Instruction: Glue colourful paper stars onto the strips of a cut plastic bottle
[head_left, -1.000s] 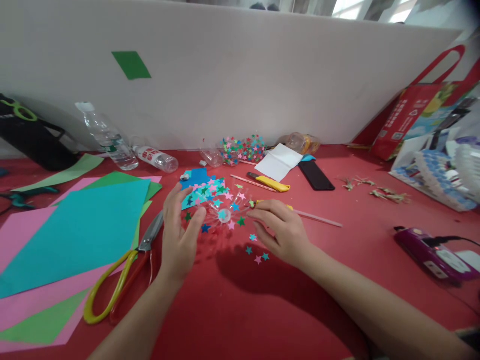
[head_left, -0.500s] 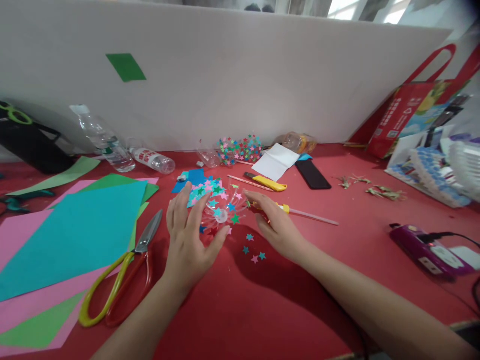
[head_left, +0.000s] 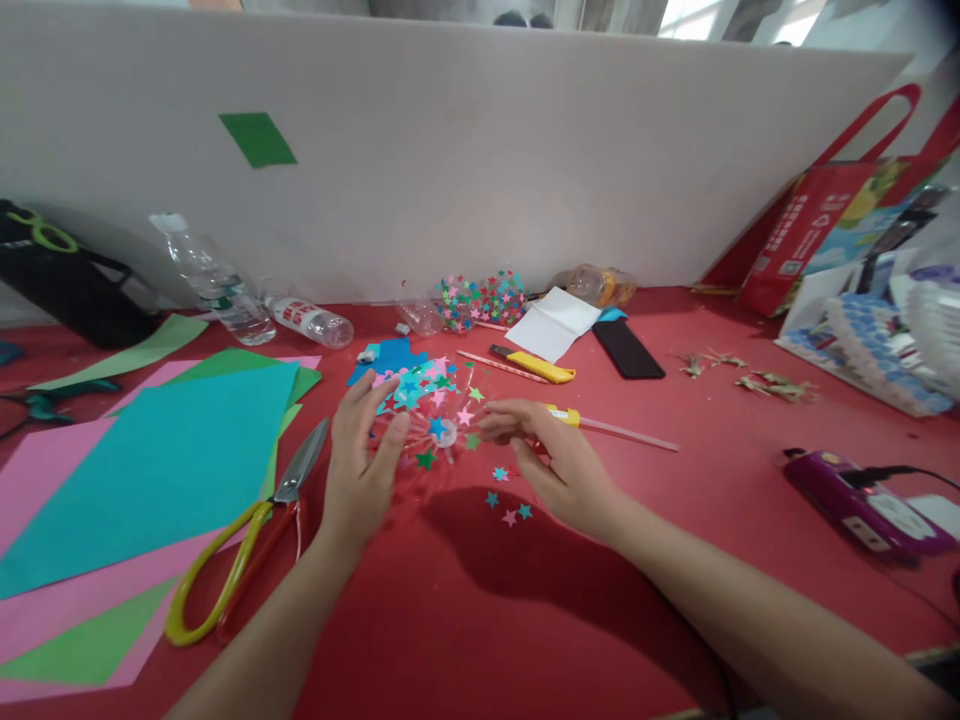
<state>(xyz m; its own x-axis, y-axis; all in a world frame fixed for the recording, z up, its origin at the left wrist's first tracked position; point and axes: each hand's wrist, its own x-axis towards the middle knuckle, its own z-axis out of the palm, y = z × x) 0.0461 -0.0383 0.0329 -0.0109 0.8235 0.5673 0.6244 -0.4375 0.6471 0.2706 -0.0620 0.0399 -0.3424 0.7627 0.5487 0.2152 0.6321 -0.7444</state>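
Between my hands sits a clear plastic piece (head_left: pixel 445 433) with thin strips fanning out from a round centre. Coloured paper stars, such as a green star (head_left: pixel 426 459), are on its strips. My left hand (head_left: pixel 358 465) is beside its left edge, fingers raised and thumb apart. On the other side, my right hand (head_left: pixel 566 465) has loosely bent fingers, the thumb held away and fingertips near the strips. Whether either hand touches the strips I cannot tell. Several loose stars (head_left: pixel 510 517) lie in front, and a pile of cut stars (head_left: pixel 411 385) is behind.
Large scissors (head_left: pixel 289 490) and coloured paper sheets (head_left: pixel 150 480) lie left. Behind are a yellow cutter (head_left: pixel 541 365), white paper (head_left: pixel 553 323), a phone (head_left: pixel 628 348), plastic bottles (head_left: pixel 315 322) and a star-covered piece (head_left: pixel 480 300). A purple power strip (head_left: pixel 862 505) is at right.
The star-covered strips have turned, with a green star now at the front left of the centre. My left hand has drawn slightly left, and my right fingers have bent inward.
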